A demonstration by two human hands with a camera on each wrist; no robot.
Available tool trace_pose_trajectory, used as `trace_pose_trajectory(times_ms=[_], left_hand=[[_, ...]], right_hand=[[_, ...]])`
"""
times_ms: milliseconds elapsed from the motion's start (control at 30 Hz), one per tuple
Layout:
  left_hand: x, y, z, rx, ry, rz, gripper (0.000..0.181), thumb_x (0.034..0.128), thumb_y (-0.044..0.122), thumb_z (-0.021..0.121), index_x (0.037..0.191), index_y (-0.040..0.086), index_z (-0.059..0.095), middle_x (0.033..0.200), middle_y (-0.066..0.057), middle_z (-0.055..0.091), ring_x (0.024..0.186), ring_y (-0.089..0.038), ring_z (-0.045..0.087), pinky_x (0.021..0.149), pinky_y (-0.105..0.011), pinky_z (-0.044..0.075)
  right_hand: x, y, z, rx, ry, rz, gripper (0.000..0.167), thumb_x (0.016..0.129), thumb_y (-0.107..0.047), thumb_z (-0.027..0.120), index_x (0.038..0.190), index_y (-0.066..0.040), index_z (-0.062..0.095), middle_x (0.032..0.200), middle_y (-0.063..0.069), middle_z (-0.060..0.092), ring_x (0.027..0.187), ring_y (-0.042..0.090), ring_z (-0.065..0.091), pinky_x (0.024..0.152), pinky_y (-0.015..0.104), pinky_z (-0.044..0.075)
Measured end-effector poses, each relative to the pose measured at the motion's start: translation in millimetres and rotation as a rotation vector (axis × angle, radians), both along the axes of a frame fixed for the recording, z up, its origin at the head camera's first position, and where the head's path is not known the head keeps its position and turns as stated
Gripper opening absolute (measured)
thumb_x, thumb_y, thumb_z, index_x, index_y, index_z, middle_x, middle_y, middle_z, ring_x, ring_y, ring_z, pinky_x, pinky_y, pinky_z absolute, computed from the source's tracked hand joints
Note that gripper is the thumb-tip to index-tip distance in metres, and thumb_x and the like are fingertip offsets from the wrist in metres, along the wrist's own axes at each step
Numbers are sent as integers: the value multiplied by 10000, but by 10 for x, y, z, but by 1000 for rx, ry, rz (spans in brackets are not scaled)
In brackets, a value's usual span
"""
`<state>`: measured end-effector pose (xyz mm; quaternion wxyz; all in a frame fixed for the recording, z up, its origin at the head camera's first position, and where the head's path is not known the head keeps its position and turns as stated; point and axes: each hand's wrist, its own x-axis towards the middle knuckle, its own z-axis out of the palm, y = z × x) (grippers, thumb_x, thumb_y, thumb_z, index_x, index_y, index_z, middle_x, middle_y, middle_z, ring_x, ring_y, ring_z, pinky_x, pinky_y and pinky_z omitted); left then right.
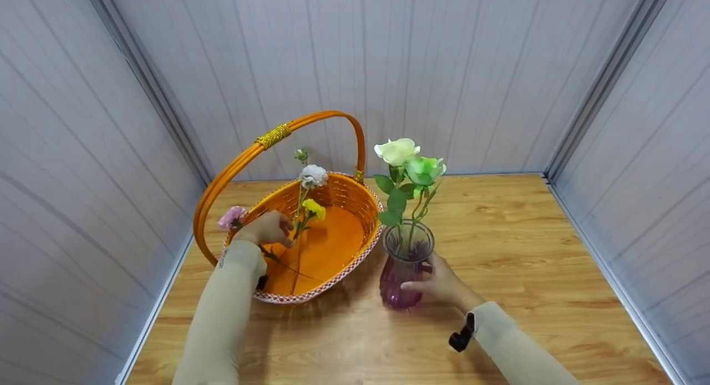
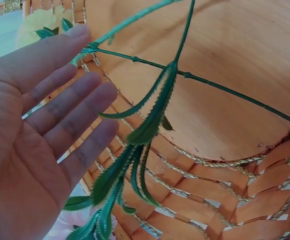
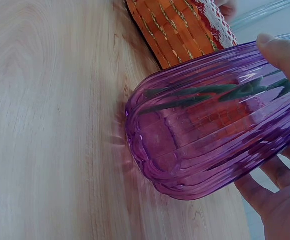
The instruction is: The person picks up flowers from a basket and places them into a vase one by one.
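My left hand (image 1: 269,228) is inside the orange woven basket (image 1: 355,263), with fingers nearly straight. In the left wrist view its thumb and index finger lie apart on either side of green flower stems (image 2: 135,59). Just beyond the fingertips in the head view are a yellow flower (image 1: 314,208) and a white flower (image 1: 313,176); a pink flower (image 1: 232,217) hangs by the basket's left rim. My right hand (image 1: 444,283) grips the purple glass vase (image 1: 400,288), thumb on one side, fingers on the other. A white rose (image 1: 397,151) and a green rose (image 1: 425,170) stand in the vase.
The basket's tall handle (image 1: 333,114), wrapped with gold, arches over its opening to the left and back. Basket and vase stand side by side on a wooden table (image 1: 499,229). Pale panel walls (image 1: 444,69) enclose the back and both sides.
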<state>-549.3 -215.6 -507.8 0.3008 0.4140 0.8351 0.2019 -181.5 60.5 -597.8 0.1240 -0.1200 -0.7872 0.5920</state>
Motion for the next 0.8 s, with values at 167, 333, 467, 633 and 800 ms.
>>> trace_pose_trajectory(times_ms=[167, 333, 467, 633, 800], left_hand=[[-2, -18, -53, -64, 23, -26, 452, 1000, 144, 780, 1408, -12, 667, 1454, -245, 653, 1286, -406, 655, 1101, -592, 560], [-14, -14, -97, -117, 8, -21, 447, 974, 83, 739, 1413, 21, 681, 1371, -214, 693, 1073, -301, 677, 941, -481, 617], [-29, -4, -115, -115, -14, -22, 470, 941, 21, 730, 1408, -6, 681, 1191, -186, 739, 898, -245, 666, 807, -392, 616], [-19, 1, -120, -123, -19, -18, 420, 923, -4, 742, 1341, -30, 699, 1043, -131, 719, 794, -204, 637, 711, -323, 585], [-23, -9, -155, -144, -21, -16, 341, 904, -23, 733, 1245, -10, 727, 963, -88, 684, 764, -189, 604, 650, -292, 532]], right_hand=[[1, -2, -6, 8, 2, 0, 876, 841, -110, 943, 1562, -10, 454, 1507, 278, 560, 1414, 495, 567, 1164, 580, 516], [2, 0, 6, 22, -2, -6, 883, 839, -124, 948, 1565, -17, 457, 1507, 267, 572, 1412, 492, 567, 1171, 602, 502], [-5, 13, 9, 39, -2, -8, 917, 840, -150, 955, 1587, -33, 437, 1538, 247, 571, 1435, 481, 548, 1187, 618, 482], [-10, 16, 13, 52, 2, -5, 947, 836, -162, 962, 1600, -32, 419, 1555, 245, 563, 1453, 484, 529, 1198, 629, 467], [2, -6, 20, 43, -5, -13, 955, 826, -149, 965, 1596, -16, 416, 1544, 264, 557, 1454, 497, 520, 1200, 636, 460]])
